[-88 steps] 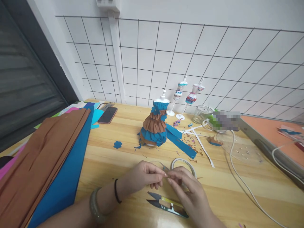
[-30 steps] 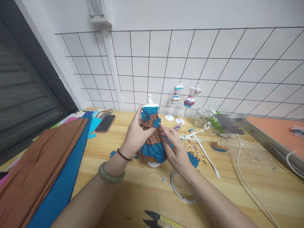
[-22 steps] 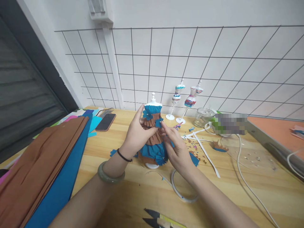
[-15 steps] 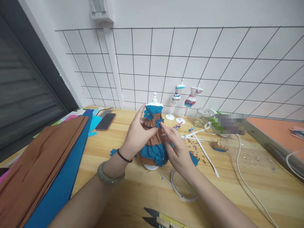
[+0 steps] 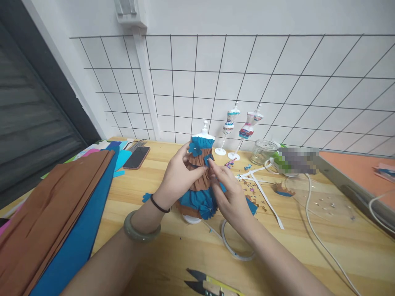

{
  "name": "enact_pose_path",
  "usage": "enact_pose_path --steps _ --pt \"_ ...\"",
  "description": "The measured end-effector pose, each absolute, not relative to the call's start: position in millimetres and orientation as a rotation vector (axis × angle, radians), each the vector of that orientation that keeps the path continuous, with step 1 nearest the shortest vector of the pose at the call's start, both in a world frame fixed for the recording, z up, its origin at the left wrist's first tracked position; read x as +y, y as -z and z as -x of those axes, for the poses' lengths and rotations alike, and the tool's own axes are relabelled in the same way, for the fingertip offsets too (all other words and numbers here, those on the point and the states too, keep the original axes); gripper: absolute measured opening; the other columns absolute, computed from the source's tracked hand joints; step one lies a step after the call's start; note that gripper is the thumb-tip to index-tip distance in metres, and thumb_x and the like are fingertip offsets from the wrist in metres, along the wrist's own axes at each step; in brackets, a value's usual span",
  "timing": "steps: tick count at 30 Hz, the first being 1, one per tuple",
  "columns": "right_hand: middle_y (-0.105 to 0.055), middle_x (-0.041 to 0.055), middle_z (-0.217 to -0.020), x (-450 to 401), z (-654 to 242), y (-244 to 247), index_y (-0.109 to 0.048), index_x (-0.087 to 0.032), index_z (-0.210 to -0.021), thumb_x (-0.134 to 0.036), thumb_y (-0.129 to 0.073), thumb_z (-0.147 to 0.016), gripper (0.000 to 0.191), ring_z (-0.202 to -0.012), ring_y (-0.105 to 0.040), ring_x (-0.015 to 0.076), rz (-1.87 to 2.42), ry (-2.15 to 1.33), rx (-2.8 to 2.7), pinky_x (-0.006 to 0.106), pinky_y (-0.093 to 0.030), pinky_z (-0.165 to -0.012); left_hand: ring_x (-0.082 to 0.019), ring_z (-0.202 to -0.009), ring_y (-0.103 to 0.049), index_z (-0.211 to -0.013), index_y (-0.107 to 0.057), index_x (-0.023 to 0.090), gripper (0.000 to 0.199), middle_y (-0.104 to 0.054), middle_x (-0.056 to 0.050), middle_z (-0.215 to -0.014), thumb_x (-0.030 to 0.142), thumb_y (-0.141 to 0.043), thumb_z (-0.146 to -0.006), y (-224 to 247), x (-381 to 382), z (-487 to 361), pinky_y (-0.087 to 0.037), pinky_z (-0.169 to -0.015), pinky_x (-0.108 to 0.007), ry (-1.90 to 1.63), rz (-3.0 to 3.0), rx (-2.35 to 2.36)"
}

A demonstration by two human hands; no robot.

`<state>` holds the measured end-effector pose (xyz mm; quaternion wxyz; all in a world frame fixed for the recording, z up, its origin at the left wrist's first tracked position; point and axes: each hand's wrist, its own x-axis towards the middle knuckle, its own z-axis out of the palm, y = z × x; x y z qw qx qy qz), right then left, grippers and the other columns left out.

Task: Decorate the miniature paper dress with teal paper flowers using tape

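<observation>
A small white dress-form mannequin (image 5: 203,132) stands in front of me, tilted slightly right, in a tiered paper dress (image 5: 199,179) of blue and brown ruffles. My left hand (image 5: 182,172) wraps round its waist from the left, thumb across the front. At the waist, the fingertips of my right hand (image 5: 226,183) press a small blue paper flower (image 5: 209,158) against the dress. A larger blue flower (image 5: 195,149) sits on the bodice, and a pleated blue rosette (image 5: 207,209) on the skirt. Another blue flower (image 5: 147,197) lies left of my wrist.
Thread snips (image 5: 206,283) lie at the front. A ring of clear tape (image 5: 237,255) is below my right hand. Brown and blue paper (image 5: 55,197) is stacked left, near a phone (image 5: 137,158). Behind stand two mannequins (image 5: 228,127) and a glass jar (image 5: 263,152); a cable (image 5: 311,222) runs right.
The mannequin has tilted a little, its top shifting right and its base left. Both hands keep their hold, with the right fingertips still at the small blue flower.
</observation>
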<state>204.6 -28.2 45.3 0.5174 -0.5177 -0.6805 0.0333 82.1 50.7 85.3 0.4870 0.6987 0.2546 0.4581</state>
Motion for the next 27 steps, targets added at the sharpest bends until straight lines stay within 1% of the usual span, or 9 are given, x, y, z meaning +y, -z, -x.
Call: enact_pose_path --steps 2,5,9,13,15,18,21,25,27 --pt "-0.052 0.0068 -0.106 -28.5 -205.3 -45.3 -0.036 -0.029 -0.135 -0.008 -0.035 -0.087 0.052 -0.100 -0.051 0.0184 1.250 -0.061 -1.644 0.036 -0.043 -0.087 -0.018 -0.088 -0.063 -0.106 -0.053 0.018 0.039 -0.066 -0.004 -0.096 0.014 -0.063 -0.068 -84.8 51.0 -81.3 -0.053 -0.077 -0.030 -1.112 -1.739 0.624" --pt "-0.052 0.0077 -0.107 -28.6 -206.9 -45.3 -0.034 -0.028 -0.136 -0.007 -0.035 -0.087 0.053 -0.101 -0.051 0.0197 1.286 0.006 -1.679 0.037 -0.044 -0.085 -0.018 -0.087 -0.063 -0.100 -0.055 0.017 0.032 -0.067 -0.003 -0.094 0.015 -0.062 -0.069 -84.3 50.6 -80.6 -0.052 -0.076 -0.029 -1.103 -1.768 0.633" --pt "-0.052 0.0097 -0.105 -29.7 -207.7 -46.6 -0.034 -0.025 -0.136 -0.006 -0.034 -0.086 0.053 -0.099 -0.051 0.0214 1.332 0.083 -1.727 0.039 -0.044 -0.082 -0.018 -0.087 -0.063 -0.099 -0.056 0.018 0.031 -0.067 -0.003 -0.094 0.014 -0.062 -0.069 -83.8 49.1 -81.3 -0.051 -0.077 -0.029 -1.121 -1.809 0.650" --pt "-0.053 0.0077 -0.104 -31.5 -206.9 -48.2 -0.038 -0.027 -0.132 -0.006 -0.034 -0.086 0.052 -0.098 -0.052 0.0193 1.282 0.011 -1.683 0.036 -0.045 -0.081 -0.018 -0.089 -0.063 -0.103 -0.056 0.019 0.033 -0.066 -0.003 -0.096 0.015 -0.062 -0.070 -82.3 48.2 -83.0 -0.051 -0.078 -0.029 -1.117 -1.805 0.631" --pt "-0.053 0.0080 -0.102 -32.0 -206.5 -48.5 -0.038 -0.027 -0.133 -0.006 -0.035 -0.086 0.051 -0.095 -0.053 0.0197 1.294 0.045 -1.694 0.036 -0.046 -0.079 -0.018 -0.089 -0.062 -0.103 -0.055 0.019 0.033 -0.066 -0.003 -0.097 0.015 -0.061 -0.071 -82.0 47.7 -83.3 -0.051 -0.079 -0.030 -1.110 -1.810 0.632" --pt "-0.054 0.0108 -0.098 -32.4 -205.9 -48.4 -0.036 -0.024 -0.135 -0.008 -0.036 -0.086 0.051 -0.090 -0.053 0.0225 1.376 0.188 -1.749 0.040 -0.046 -0.074 -0.018 -0.090 -0.062 -0.102 -0.054 0.018 0.030 -0.065 -0.004 -0.098 0.016 -0.059 -0.072 -84.1 47.0 -81.7 -0.050 -0.080 -0.031 -1.073 -1.842 0.609" --pt "-0.055 0.0129 -0.098 -32.8 -205.0 -48.4 -0.037 -0.020 -0.134 -0.008 -0.036 -0.086 0.050 -0.088 -0.052 0.0242 1.438 0.276 -1.770 0.041 -0.046 -0.071 -0.020 -0.096 -0.060 -0.104 -0.054 0.017 0.032 -0.064 -0.006 -0.105 0.018 -0.060 -0.073 -87.2 46.9 -78.5 -0.048 -0.085 -0.031 -0.987 -1.846 0.506" --pt "-0.054 0.0134 -0.096 -34.5 -203.8 -49.2 -0.041 -0.017 -0.131 -0.007 -0.036 -0.085 0.047 -0.087 -0.051 0.0243 1.461 0.274 -1.791 0.040 -0.046 -0.071 -0.021 -0.100 -0.059 -0.104 -0.055 0.015 0.029 -0.063 -0.008 -0.108 0.025 -0.058 -0.077 -86.3 48.0 -76.9 -0.048 -0.086 -0.033 -0.973 -1.755 0.492" --pt "-0.053 0.0123 -0.094 -35.3 -203.0 -49.9 -0.040 -0.018 -0.132 -0.006 -0.036 -0.085 0.049 -0.086 -0.051 0.0237 1.445 0.245 -1.797 0.040 -0.046 -0.071 -0.021 -0.099 -0.059 -0.102 -0.056 0.016 0.025 -0.063 -0.007 -0.108 0.025 -0.056 -0.079 -84.4 48.6 -77.6 -0.047 -0.087 -0.033 -1.015 -1.742 0.526"
